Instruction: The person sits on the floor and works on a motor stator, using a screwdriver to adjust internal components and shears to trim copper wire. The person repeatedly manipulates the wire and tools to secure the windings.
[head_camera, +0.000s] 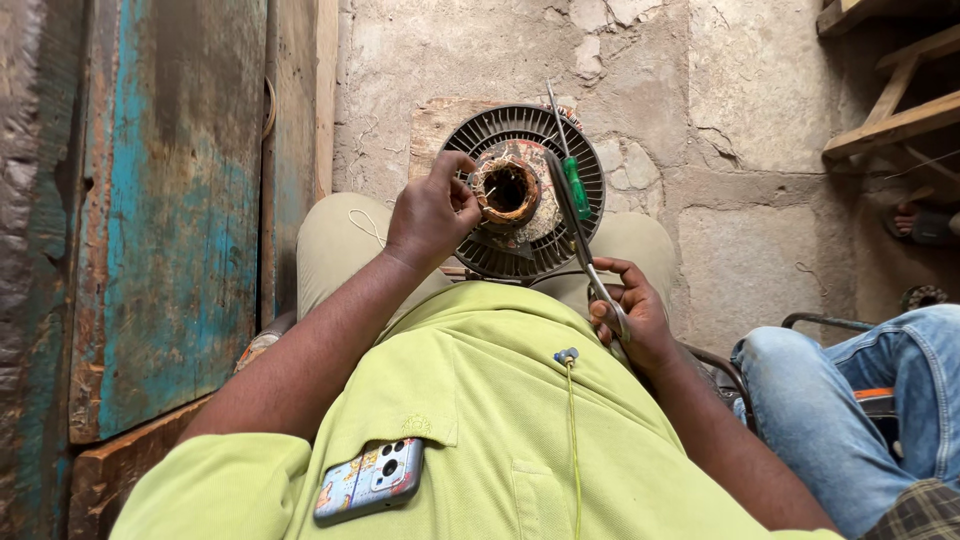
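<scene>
The fan motor stator (522, 192), a round slotted core with copper windings about its central hole, rests upright on the person's knees in front of the cracked concrete wall (750, 130). The left hand (432, 212) is pinched on a thin wire at the winding's left edge, fingertips pressed together. The right hand (632, 312) is closed around the handles of a pair of scissors (578, 222) whose blades reach up across the stator's right side, just beside a green-handled screwdriver (568, 160) that leans on the core. The step in hand looks like tidying or tying off a winding lead. A next move would call for keeping the wire taut and bringing the blades to it without nicking nearby coils.
</scene>
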